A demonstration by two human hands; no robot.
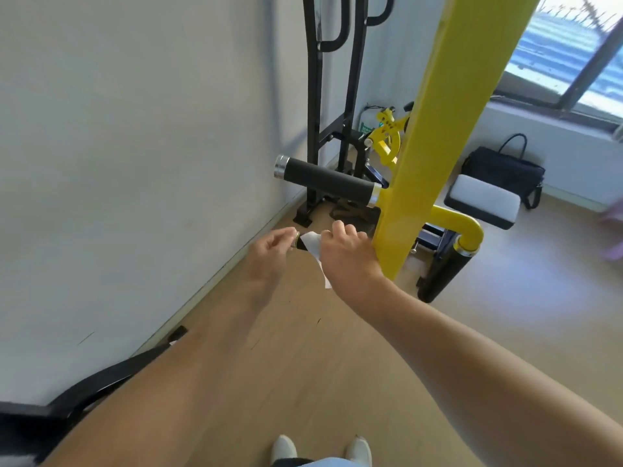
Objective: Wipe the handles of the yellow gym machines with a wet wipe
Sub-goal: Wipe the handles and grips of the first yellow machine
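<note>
Reaching forward, 2 bare hands meet at a lower handle (298,243) beside the yellow upright bar (435,136) of a gym machine. The right hand (344,251) curls closed around that short dark handle through a white wet wipe (312,246), whose loose corner hangs below. The left hand (273,252), fingers loosely bent, touches the handle's metal-ringed end. Above, a second handle (328,182), a black foam cylinder with 2 shiny metal caps, juts left from the bar. A black bag (502,171) sits on the wooden floor (303,365)
</note>
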